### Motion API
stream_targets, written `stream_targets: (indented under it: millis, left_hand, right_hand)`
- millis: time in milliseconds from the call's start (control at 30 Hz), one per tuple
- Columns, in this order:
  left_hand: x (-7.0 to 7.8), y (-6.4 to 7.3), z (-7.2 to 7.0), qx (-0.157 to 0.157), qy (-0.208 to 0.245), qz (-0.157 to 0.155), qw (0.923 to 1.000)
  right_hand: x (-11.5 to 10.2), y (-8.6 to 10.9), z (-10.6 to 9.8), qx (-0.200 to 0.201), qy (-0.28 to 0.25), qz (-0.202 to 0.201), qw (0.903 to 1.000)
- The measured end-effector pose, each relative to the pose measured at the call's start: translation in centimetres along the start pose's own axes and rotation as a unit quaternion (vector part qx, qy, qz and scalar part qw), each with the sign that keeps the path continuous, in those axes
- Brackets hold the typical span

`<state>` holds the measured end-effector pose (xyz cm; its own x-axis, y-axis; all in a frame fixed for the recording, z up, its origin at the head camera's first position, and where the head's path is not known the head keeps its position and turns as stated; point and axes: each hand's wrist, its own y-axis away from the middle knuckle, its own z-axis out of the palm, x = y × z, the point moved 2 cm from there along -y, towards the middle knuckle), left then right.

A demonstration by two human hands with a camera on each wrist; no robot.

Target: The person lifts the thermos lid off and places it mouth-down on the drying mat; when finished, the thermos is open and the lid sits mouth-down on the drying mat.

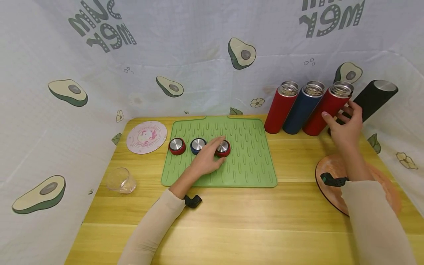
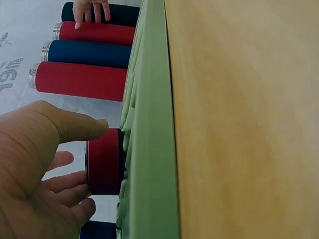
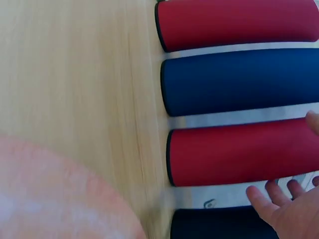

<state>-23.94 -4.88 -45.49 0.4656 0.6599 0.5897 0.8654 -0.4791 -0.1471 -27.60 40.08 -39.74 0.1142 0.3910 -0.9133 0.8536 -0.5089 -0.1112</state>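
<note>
On the green mat (image 1: pixel 245 173) my left hand (image 1: pixel 207 158) is at a red lid (image 1: pixel 223 148) with a silver top. Thumb and fingers spread loosely to either side of this lid (image 2: pixel 103 162), fingertips right at its edge. A blue lid (image 1: pixel 197 144) and another red lid (image 1: pixel 177 146) sit to its left. My right hand (image 1: pixel 347 125) is beside a lidless red bottle (image 1: pixel 326 110), its thumb near one side and fingers near the other. Behind those fingers stands a black bottle (image 1: pixel 377 97) with a silver top. A blue bottle (image 1: pixel 303 108) and a red bottle (image 1: pixel 281 108), both lidless, stand left.
A round pink plate-like disc (image 1: pixel 331 165) lies under my right forearm. At the left are a round pink-and-white coaster (image 1: pixel 147 137) and a clear glass (image 1: pixel 121 181). A cloth (image 1: pixel 205 66) with avocado prints hangs behind the table (image 1: pixel 251 224).
</note>
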Motion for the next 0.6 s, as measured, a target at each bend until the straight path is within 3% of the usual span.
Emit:
stream_targets:
  millis: [167, 600]
  left_hand:
    - [0.3, 0.2, -0.2, 0.009, 0.005, 0.005, 0.9999]
    - [0.7, 0.2, 0.0, 0.047, 0.044, 0.039, 0.9972]
  right_hand:
    - [0.3, 0.5, -1.2, 0.048, -0.002, -0.040, 0.9981]
    - [1.0, 0.1, -4.7, 0.162, -0.012, -0.079, 0.9835]
